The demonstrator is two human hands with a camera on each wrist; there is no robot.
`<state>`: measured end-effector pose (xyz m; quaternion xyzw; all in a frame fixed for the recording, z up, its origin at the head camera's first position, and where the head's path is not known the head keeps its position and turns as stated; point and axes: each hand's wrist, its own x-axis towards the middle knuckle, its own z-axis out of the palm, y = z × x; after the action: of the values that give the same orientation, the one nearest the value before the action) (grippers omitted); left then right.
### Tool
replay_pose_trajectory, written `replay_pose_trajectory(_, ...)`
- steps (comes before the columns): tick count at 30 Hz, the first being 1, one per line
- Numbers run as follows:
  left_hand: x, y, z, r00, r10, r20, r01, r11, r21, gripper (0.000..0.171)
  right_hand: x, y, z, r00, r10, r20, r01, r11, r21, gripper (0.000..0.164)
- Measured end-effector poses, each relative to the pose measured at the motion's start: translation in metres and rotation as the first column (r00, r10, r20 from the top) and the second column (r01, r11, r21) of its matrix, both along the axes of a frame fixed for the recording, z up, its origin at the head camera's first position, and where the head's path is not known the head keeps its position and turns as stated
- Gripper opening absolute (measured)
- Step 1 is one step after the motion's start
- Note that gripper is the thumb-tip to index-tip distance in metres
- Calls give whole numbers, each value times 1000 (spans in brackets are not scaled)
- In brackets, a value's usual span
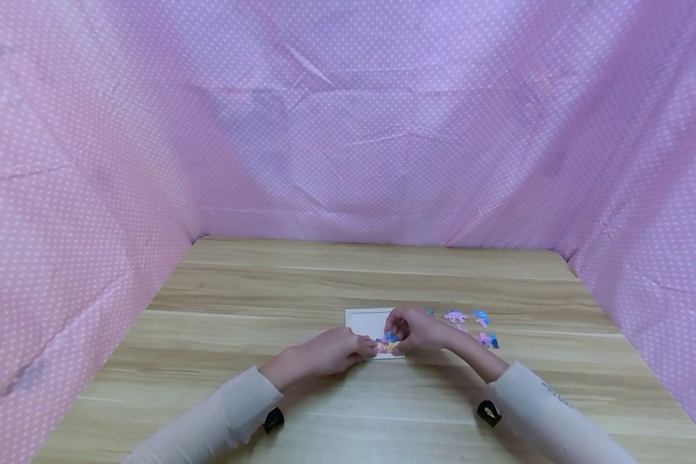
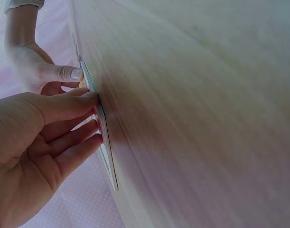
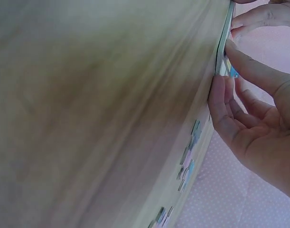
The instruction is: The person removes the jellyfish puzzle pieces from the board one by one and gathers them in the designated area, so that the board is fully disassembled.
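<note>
A flat white puzzle frame [image 1: 367,320] lies on the table, with several joined yellow, pink and purple jigsaw pieces [image 1: 383,347] along its near side. My left hand [image 1: 338,351] comes in from the left. Its fingertips [image 2: 93,96] rest on the frame's near edge and the pieces beside it. From the right, my right hand [image 1: 420,330] bends over the frame, thumb and fingers around a blue jigsaw piece [image 1: 391,336]. Seen from the right wrist, that blue piece [image 3: 233,72] shows between thumb and fingers, low at the frame's surface. The right hand covers the frame's right part.
Loose jigsaw pieces lie to the right of the frame, among them a pink one [image 1: 455,316], a blue and pink one [image 1: 481,318] and a dark blue one [image 1: 493,341]. Pink dotted cloth [image 1: 348,161] walls the wooden table [image 1: 255,270] at the back and sides.
</note>
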<state>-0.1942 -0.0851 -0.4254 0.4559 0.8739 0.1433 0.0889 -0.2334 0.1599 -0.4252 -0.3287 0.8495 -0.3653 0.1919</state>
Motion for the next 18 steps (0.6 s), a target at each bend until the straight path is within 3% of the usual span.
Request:
replay_pose_trajectory(10, 2, 0, 3, 1000, -9, -3, 9, 1000, -17, 32, 0, 10, -3, 1000, 26, 8, -26, 996, -91, 19)
replay_pose_trajectory(18, 2, 0, 3, 999, -10, -35, 9, 1000, -25, 30, 0, 27, 4, 998, -21, 64, 29, 991, -133, 18)
